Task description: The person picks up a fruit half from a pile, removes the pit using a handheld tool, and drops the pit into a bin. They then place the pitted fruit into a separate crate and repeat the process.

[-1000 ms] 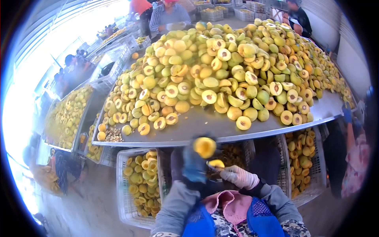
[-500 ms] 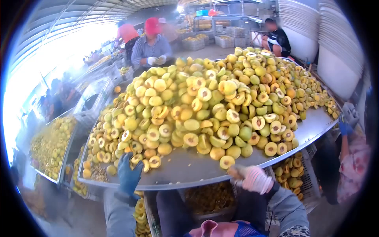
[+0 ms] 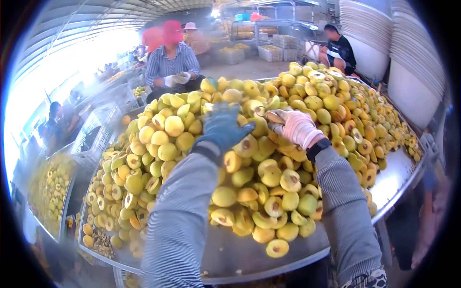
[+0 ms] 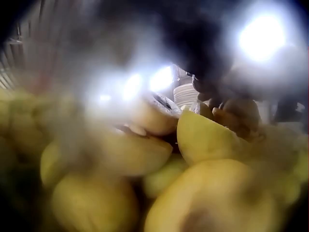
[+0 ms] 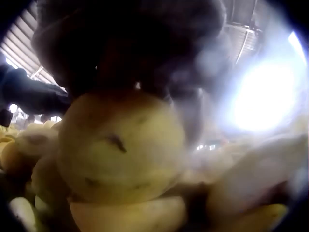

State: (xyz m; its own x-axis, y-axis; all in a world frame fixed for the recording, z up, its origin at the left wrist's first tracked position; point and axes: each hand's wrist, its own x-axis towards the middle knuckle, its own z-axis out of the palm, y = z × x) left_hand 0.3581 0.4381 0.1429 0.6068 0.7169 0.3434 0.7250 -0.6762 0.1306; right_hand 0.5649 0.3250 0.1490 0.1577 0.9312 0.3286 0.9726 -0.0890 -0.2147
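Halved yellow peaches [image 3: 288, 180] lie heaped on a metal table [image 3: 216, 254], many with brown stone hollows showing. My left hand [image 3: 222, 127], in a blue glove, reaches over the middle of the pile, its fingers stretched forward across the fruit. To its right is my right hand [image 3: 298, 127], in a striped white and pink glove, gripping a small wooden-handled tool [image 3: 274, 117] just above the peaches. The left wrist view has blurred peach halves [image 4: 207, 137] close below that hand. In the right wrist view a round peach [image 5: 120, 150] sits under the dark, blurred hand.
Across the table sits a person in a striped shirt [image 3: 173, 65] and red headwear; another person [image 3: 338, 50] sits at the back right beside stacked white tubs [image 3: 415, 62]. A fruit-filled crate [image 3: 53, 197] stands left. Small stones [image 3: 103, 245] lie at the table's left corner.
Both hands have gone from my lap, where the left held a peach half, past the table's near edge and forward onto the pile. The tool stays in the right hand; the view has lifted.
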